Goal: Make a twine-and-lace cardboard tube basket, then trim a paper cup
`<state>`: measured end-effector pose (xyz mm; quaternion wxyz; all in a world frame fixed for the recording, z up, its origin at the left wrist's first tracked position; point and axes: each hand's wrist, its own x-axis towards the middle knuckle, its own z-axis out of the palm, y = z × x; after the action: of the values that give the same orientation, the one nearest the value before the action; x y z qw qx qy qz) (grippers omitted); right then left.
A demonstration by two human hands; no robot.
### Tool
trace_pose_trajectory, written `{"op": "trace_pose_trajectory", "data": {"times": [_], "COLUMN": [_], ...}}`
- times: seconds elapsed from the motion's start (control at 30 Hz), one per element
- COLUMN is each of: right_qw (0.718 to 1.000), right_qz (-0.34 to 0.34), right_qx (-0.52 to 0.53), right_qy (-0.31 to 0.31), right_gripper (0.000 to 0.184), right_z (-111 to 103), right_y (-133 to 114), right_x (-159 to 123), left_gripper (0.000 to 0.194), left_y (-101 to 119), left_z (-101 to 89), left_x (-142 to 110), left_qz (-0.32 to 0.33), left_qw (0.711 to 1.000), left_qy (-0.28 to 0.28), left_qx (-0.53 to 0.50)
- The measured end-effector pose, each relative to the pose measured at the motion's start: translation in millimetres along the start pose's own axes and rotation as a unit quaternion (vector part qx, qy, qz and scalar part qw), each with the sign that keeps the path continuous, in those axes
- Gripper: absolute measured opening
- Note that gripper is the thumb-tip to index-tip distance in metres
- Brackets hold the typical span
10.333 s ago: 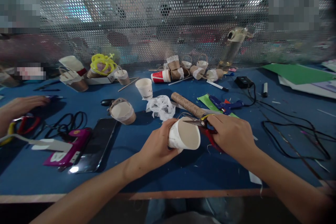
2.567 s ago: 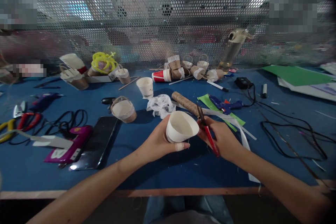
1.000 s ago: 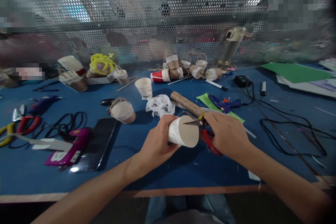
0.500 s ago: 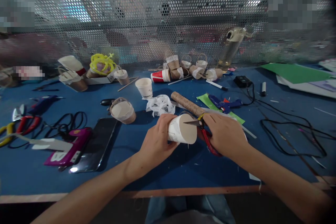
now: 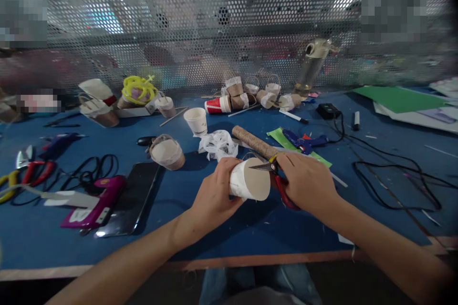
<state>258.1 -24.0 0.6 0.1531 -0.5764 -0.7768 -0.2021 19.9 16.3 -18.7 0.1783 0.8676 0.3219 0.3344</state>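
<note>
My left hand is wrapped round a white paper cup, which lies tilted with a flat cardboard disc at its end facing right. In my right hand is a pair of scissors with red and yellow handles. Their parted blades reach left to the disc's upper edge; one blade lies across its face, the other passes behind the rim. Just beyond the hands are a roll of brown twine and a crumpled strip of white lace.
A twine-wrapped cup, a white cup, a phone and a purple glue gun lie to the left. Right are a blue glue gun and its cable. Small baskets, a bottle and a perforated screen stand behind.
The view has shifted slightly. The cup and scissors keep nearly the same position, both still held; the cup is turned a little.
</note>
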Motion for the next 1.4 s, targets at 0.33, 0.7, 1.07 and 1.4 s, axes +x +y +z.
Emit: {"op": "trace_pose_trajectory", "data": {"times": [0.33,0.7,1.07,1.4], "right_qw": [0.999,0.998,0.997,0.997], "right_qz": [-0.007,-0.011,-0.021,-0.034], "right_qx": [-0.002,-0.001,0.005,0.018], "right_qy": [0.040,0.059,0.071,0.066], "right_gripper": [0.007,0.009,0.010,0.011], "right_z": [2.7,3.0,1.9,-0.1], "right_y": [1.8,6.9,8.5,9.7], "right_x": [-1.4,-2.3,-2.0,-1.1], "left_gripper": [0.057,0.062,0.062,0.062], "left_y": [0.9,0.1,-1.7,1.0], "left_z": [-0.7,-1.2,-3.0,-7.0], "left_x": [0.6,1.8,1.3,4.7], "left_qz": [-0.011,-0.023,-0.017,-0.004], "left_qw": [0.999,0.996,0.993,0.986], "left_qy": [-0.009,-0.041,-0.071,-0.104], "left_qx": [-0.029,-0.077,-0.089,-0.133]}}
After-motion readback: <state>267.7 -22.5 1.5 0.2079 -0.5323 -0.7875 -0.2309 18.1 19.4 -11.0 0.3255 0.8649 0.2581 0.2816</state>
